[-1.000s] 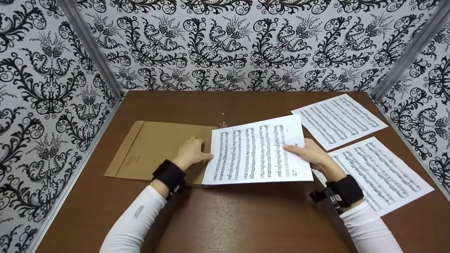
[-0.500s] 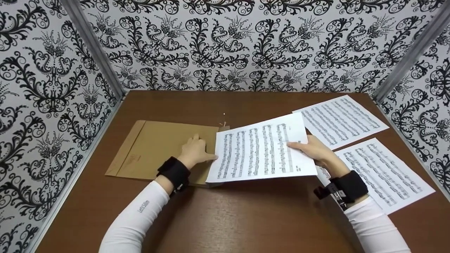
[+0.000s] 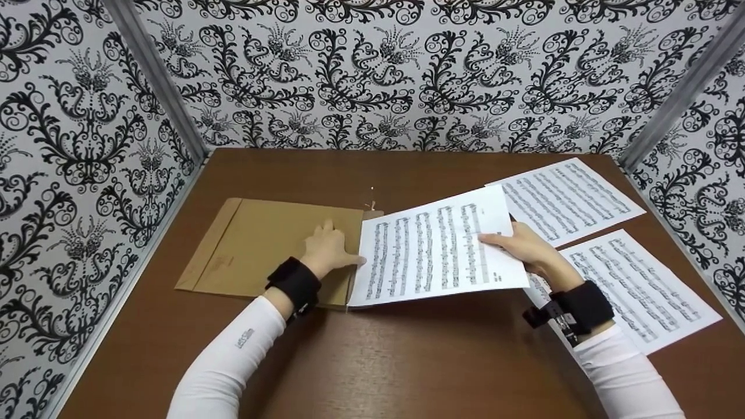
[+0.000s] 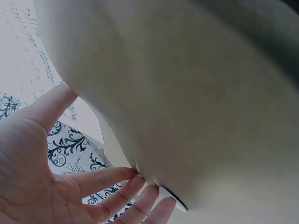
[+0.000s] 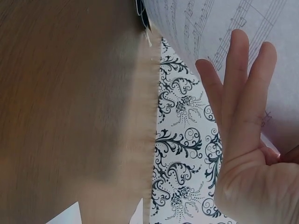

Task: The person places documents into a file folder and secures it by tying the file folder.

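A brown envelope point(image 3: 262, 244) lies flat on the left half of the table point(image 3: 396, 361), its open end toward the middle. My left hand point(image 3: 330, 249) rests on it near that end. In the left wrist view its fingers point(image 4: 117, 179) lie straight against the envelope's edge point(image 4: 196, 93). My right hand point(image 3: 515, 247) holds a sheet of music point(image 3: 433, 250) by its right side, thumb on top and straight fingers point(image 5: 238, 93) beneath. The sheet is lifted and tilted, and its left edge meets the envelope's open end.
Two more sheets of music lie flat on the right, one at the back point(image 3: 567, 198) and one nearer point(image 3: 640, 288), partly under my right wrist. Patterned walls close the table in on the left, back and right.
The held sheet has shifted slightly right and tilted up. My left hand has slid a little toward the envelope's open end.
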{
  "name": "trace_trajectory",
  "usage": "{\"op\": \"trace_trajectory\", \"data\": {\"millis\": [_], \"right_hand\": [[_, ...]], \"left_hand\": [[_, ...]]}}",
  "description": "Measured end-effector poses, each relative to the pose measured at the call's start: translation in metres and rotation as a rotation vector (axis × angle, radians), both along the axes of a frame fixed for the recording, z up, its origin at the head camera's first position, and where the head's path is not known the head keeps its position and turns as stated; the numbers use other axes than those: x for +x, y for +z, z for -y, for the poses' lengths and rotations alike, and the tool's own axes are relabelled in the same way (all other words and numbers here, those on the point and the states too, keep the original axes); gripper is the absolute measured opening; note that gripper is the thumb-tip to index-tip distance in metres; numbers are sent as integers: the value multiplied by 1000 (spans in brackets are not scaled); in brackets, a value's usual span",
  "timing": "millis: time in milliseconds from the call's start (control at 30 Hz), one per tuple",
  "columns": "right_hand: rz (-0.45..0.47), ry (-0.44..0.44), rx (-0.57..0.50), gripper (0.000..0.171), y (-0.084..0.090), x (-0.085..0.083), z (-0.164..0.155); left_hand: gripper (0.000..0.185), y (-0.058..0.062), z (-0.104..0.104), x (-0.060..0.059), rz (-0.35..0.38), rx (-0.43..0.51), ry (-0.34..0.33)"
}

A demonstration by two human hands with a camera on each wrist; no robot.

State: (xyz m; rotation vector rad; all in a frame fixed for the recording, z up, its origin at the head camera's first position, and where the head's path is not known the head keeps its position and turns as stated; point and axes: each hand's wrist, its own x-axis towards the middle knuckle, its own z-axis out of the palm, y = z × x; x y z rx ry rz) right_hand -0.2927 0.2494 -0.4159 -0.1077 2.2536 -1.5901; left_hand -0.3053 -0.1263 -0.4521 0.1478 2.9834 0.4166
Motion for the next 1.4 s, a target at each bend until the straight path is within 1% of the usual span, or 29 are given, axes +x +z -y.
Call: {"op": "trace_trajectory", "data": {"millis": [200,300,433,767,1000,1100,1300,1400], "right_hand": [[-4,22,15,54,0,-2,-1],[10,24,22,52,0,-3,-1],[40,12,11,52,-2,-5,-2],[60,2,6,55,-4,-9,-1],[46,22,51,57,-4,-9,-3],[46,23,51,57,-4,-8,-3],[27,25,42,57,-5,-6,-3],[44,12,12,57,-6,-6,-2]], "left_hand": [[72,1,-2,1,4,-33,0],[74,1,-4,1,11,-46,3],[73,1,-5,-1,20,-49,10],[70,2,-5,-1,8,-51,18],[72,-1,-6,-3,9,-52,27],[73,-2,-6,-3,8,-55,31],[68,0,-7,-2,-1,-58,28],[65,0,-6,-2,-4,-44,29]]}}
